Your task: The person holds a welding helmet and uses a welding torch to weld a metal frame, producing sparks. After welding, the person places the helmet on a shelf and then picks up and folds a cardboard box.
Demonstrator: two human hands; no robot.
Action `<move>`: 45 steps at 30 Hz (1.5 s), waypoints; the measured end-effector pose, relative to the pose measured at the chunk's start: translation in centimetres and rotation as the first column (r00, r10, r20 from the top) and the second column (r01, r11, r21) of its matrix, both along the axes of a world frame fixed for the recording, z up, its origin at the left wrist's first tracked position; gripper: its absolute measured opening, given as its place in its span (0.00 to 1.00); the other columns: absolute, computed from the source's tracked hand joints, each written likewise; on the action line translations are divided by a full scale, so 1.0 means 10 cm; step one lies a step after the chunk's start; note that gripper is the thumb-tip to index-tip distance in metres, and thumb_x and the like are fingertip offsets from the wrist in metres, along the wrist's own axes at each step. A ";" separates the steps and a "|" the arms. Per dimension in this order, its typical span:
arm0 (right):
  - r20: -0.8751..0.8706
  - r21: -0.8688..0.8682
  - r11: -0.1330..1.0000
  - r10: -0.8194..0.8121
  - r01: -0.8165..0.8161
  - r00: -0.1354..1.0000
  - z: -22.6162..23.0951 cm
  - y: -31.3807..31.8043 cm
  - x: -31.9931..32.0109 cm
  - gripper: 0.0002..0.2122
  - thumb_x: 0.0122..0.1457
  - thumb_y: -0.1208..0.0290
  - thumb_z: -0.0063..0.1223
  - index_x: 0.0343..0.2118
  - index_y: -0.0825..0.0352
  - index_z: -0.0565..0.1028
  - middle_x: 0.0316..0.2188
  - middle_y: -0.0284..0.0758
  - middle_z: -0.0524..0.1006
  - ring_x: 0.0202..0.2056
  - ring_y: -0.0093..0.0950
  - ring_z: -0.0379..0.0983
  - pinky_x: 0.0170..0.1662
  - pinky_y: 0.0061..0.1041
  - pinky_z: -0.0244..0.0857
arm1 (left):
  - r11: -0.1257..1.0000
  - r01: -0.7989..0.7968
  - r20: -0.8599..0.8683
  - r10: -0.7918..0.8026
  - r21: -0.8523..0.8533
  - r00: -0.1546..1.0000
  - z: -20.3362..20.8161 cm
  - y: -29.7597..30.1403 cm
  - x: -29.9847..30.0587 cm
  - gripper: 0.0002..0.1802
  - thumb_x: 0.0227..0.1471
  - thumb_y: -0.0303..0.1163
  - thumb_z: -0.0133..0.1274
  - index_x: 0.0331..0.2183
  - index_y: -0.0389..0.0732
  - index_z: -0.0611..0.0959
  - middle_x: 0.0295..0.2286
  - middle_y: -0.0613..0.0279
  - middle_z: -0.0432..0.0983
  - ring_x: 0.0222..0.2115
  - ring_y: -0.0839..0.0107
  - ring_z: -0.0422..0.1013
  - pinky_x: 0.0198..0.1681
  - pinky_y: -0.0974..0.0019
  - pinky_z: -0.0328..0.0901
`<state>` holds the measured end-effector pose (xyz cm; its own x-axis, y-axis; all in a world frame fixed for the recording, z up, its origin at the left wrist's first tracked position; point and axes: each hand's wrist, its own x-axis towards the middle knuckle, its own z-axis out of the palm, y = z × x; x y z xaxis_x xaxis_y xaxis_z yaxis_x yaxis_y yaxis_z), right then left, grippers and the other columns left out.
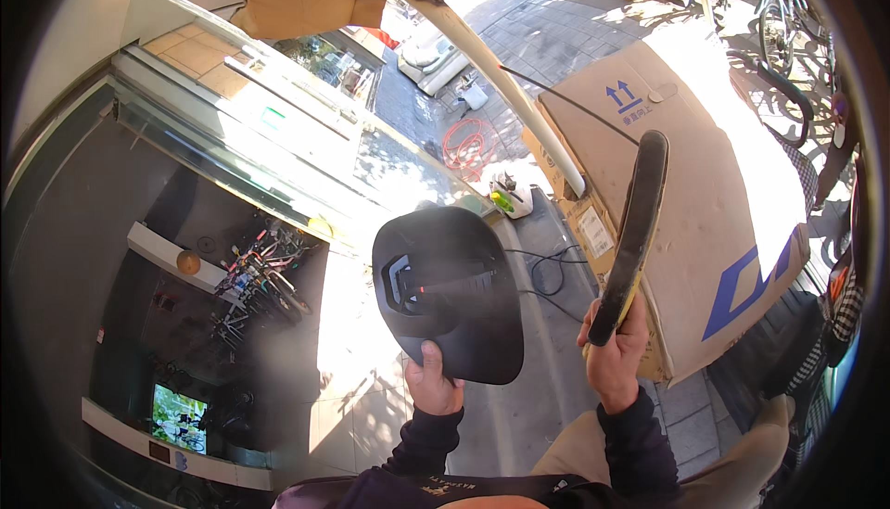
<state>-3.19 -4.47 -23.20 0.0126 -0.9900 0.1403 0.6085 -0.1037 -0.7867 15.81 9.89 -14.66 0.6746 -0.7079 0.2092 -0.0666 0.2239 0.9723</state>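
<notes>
My left hand grips the lower edge of a black rounded shell-like piece, thumb on its near face and fingers behind. The piece is held up, with an angular recess on its left side; its exact kind I cannot make out. In my right hand is a long, narrow, slightly curved black piece with a yellow edge. It points up and a little to the right, apart from the shell-like piece. My fingers wrap round its lower end. Its far end overlaps a large cardboard box behind it.
A pale curved pole slants down to the box. Dark cables lie on the grey ledge beneath my hands. A white container with something green stands ahead. Bicycles are inside at left; others stand at far right.
</notes>
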 end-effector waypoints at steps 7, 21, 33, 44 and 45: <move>0.172 0.043 0.992 0.113 -0.122 0.979 0.63 -0.07 -0.12 0.15 0.72 0.69 0.57 0.56 0.67 0.67 0.35 0.34 0.76 0.28 0.24 0.78 0.29 0.26 0.75 | 0.998 -0.061 -0.016 0.061 -0.009 0.998 -0.03 0.09 0.10 0.23 0.71 0.49 0.55 0.48 0.35 0.79 0.31 0.63 0.82 0.18 0.77 0.70 0.18 0.74 0.60; -0.089 -0.028 1.000 -0.002 -0.001 0.996 1.05 0.05 -0.17 0.17 0.75 0.67 0.53 0.61 0.67 0.65 0.30 0.29 0.71 0.23 0.20 0.73 0.27 0.23 0.72 | 0.999 -0.044 -0.106 0.045 0.008 0.993 0.18 0.39 0.24 0.23 0.72 0.41 0.55 0.60 0.37 0.76 0.46 0.58 0.82 0.42 0.68 0.80 0.39 0.67 0.77; -0.774 0.114 0.976 0.203 -0.184 0.599 0.85 0.81 -0.28 0.17 0.67 0.73 0.60 0.56 0.71 0.73 0.31 0.29 0.76 0.24 0.18 0.71 0.28 0.21 0.68 | 0.943 -0.331 -0.463 0.275 -0.041 0.842 0.08 0.94 1.07 0.29 0.68 0.55 0.56 0.56 0.41 0.77 0.36 0.66 0.79 0.24 0.77 0.71 0.18 0.73 0.55; -0.781 0.198 0.843 0.444 -0.499 0.439 2.11 0.13 1.46 0.25 0.64 0.65 0.70 0.60 0.71 0.76 0.37 0.32 0.81 0.36 0.20 0.75 0.41 0.21 0.71 | 0.709 -0.643 -0.480 0.688 0.288 0.544 -0.66 2.35 2.01 0.25 0.65 0.51 0.63 0.52 0.41 0.80 0.36 0.66 0.83 0.22 0.78 0.69 0.19 0.72 0.57; -0.805 0.081 0.854 0.361 -0.515 0.471 2.27 0.05 1.65 0.25 0.64 0.64 0.71 0.60 0.71 0.77 0.37 0.31 0.82 0.36 0.19 0.75 0.42 0.20 0.71 | 0.695 -0.657 -0.473 0.702 0.292 0.532 -0.73 2.45 2.03 0.24 0.65 0.50 0.63 0.50 0.41 0.81 0.36 0.65 0.83 0.23 0.78 0.69 0.20 0.72 0.56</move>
<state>13.30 -3.93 -0.49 0.6160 -0.7877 -0.0081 -0.2238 -0.1651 -0.9605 36.07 34.38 -21.94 0.9358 0.0140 -0.3523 0.3368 0.2599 0.9050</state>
